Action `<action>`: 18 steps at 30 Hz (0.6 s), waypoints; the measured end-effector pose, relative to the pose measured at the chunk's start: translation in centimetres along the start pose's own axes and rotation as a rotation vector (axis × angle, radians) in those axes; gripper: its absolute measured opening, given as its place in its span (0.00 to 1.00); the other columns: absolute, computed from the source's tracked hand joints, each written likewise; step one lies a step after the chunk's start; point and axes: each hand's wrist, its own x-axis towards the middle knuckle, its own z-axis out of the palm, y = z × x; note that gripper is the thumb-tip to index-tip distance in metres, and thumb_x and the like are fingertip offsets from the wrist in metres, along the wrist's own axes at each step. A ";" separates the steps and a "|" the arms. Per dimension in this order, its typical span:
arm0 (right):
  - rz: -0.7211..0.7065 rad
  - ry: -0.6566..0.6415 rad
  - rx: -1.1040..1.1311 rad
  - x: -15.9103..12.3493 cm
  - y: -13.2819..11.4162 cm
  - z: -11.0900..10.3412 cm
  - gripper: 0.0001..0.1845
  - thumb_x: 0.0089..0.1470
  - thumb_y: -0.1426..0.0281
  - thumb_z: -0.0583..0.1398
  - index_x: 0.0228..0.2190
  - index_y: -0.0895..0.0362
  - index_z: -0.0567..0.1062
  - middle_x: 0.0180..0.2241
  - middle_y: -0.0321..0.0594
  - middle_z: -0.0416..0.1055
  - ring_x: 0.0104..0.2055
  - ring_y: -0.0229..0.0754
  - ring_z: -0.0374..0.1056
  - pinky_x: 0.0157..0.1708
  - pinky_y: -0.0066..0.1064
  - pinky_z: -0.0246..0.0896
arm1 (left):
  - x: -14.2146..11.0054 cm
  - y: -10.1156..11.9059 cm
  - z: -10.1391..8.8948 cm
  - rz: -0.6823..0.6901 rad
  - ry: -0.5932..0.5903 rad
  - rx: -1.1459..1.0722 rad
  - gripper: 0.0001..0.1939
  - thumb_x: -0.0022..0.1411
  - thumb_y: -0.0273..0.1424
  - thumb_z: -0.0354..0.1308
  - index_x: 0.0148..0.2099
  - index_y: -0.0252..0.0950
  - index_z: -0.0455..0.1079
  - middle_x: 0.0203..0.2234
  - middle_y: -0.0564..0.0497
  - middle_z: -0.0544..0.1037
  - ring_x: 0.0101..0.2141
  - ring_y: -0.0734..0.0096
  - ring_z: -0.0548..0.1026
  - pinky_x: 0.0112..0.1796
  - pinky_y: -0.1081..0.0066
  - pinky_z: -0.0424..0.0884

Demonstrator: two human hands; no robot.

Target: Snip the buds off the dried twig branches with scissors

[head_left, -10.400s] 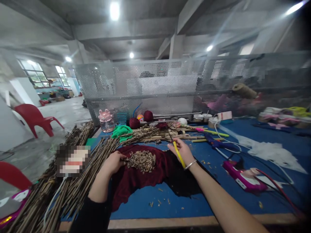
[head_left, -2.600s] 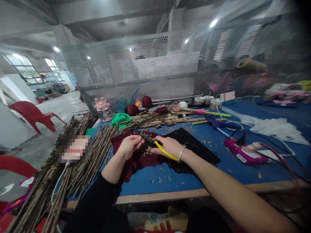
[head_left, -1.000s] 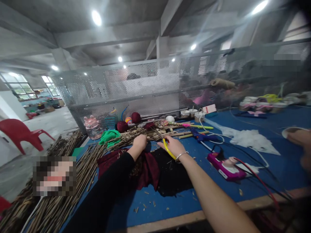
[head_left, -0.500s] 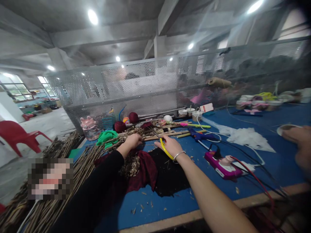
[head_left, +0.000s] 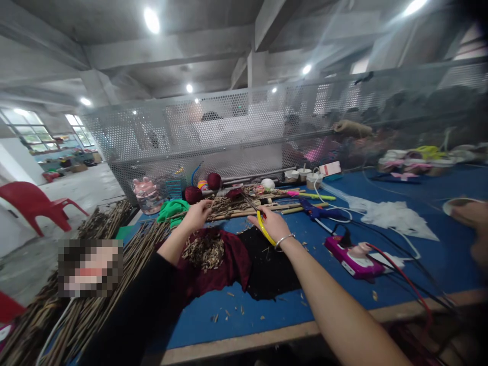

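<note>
Head view, places taken from the maroon cloth. My right hand, right of its far edge, is closed around a yellow-handled tool; the tool's thin dark end points away, over dried stalks beyond the cloth. My left hand, at the cloth's far left, has curled fingers beside the stalks; I cannot tell whether they meet or pinch anything. Dry bits lie heaped on the cloth. My left sleeve hides its near-left part. Far right of it, a co-worker's hand is blurred, cut off.
</note>
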 end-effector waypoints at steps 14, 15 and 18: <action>-0.196 0.050 0.321 -0.7 -1.8 2.6 0.25 0.46 0.52 0.57 0.39 0.59 0.70 0.31 0.44 0.72 0.31 0.43 0.68 0.34 0.32 0.61 | -8.9 0.3 0.9 -0.212 0.252 -0.560 0.13 0.55 0.38 0.51 0.25 0.34 0.65 0.15 0.57 0.62 0.18 0.78 0.60 0.22 0.77 0.55; -0.222 0.067 0.430 -1.0 -2.8 2.7 0.24 0.47 0.53 0.57 0.38 0.59 0.69 0.31 0.43 0.72 0.31 0.42 0.68 0.34 0.31 0.61 | -9.1 0.5 0.9 -0.134 0.256 -0.386 0.14 0.56 0.38 0.51 0.24 0.34 0.65 0.17 0.55 0.65 0.21 0.76 0.63 0.25 0.76 0.57; -0.262 0.086 0.657 -1.8 -6.4 2.8 0.19 0.48 0.55 0.56 0.34 0.59 0.68 0.31 0.41 0.70 0.31 0.40 0.67 0.33 0.29 0.61 | -9.8 1.0 1.0 -0.006 0.190 0.051 0.17 0.60 0.40 0.46 0.27 0.36 0.68 0.22 0.50 0.72 0.26 0.70 0.69 0.29 0.73 0.58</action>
